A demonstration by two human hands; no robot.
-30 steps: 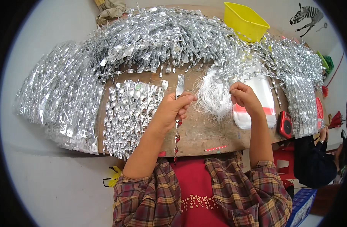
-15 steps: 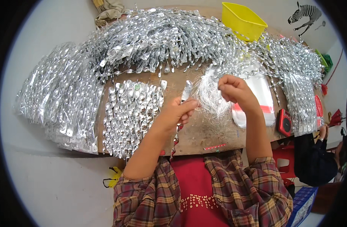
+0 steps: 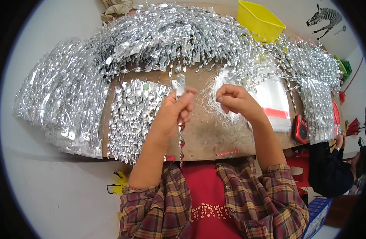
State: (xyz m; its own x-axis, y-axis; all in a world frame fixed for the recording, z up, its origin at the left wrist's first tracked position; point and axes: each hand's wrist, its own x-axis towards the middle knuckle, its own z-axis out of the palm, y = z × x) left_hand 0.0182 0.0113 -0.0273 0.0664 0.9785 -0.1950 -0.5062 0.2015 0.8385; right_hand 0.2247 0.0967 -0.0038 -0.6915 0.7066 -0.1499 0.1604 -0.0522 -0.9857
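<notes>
My left hand (image 3: 173, 113) is closed around the upper part of a twisted silver strip (image 3: 181, 83). The strip's flat end sticks up above the thumb, and its spiral length hangs below the fist to the table's front edge. My right hand (image 3: 239, 102) is raised with fingers pinched together; whatever they hold is too fine to make out. Under and beside that hand lies a loose bundle of white strings (image 3: 224, 76). Left of my left forearm, a row of twisted silver strips (image 3: 131, 119) is laid side by side on the brown table (image 3: 207, 141).
Silver spirals form a big heap (image 3: 163, 38) along the back. Bagged strips (image 3: 59, 99) lie at far left. Clear plastic bags (image 3: 276, 124), a red device (image 3: 300, 129) and a yellow bin (image 3: 260, 24) are on the right. Another person (image 3: 330, 171) sits beyond.
My left hand has moved a little left with the strip. My right hand has shifted left and slightly down, still pinched.
</notes>
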